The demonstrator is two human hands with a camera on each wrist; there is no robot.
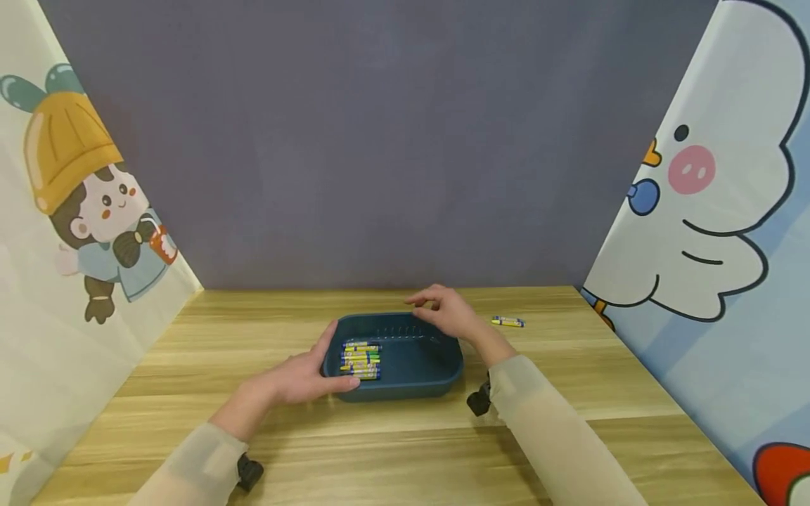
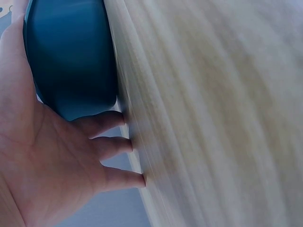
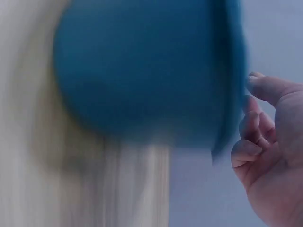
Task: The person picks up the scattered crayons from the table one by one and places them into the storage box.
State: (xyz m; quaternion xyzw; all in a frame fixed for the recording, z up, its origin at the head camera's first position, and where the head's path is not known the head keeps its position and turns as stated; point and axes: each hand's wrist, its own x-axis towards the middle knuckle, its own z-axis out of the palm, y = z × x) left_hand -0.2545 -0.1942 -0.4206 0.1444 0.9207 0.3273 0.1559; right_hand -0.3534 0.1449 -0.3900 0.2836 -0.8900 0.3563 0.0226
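A dark blue rectangular plastic tray [image 1: 405, 365] stands on the wooden tabletop [image 1: 253, 422]. Inside the tray, at its left end, lies a bundle of small yellow and blue crayons [image 1: 361, 360]. The left hand [image 1: 304, 379] rests against the left wall of the tray, fingers straight and a little spread, thumb on the rim. The right hand [image 1: 446, 313] hovers over the far right rim with fingers loosely curled; it holds nothing. One more yellow and blue crayon [image 1: 508, 322] lies on the tabletop to the right of the tray, apart from it. I judge the collecting step is in hand: next, the right hand must reach right and pinch this crayon.
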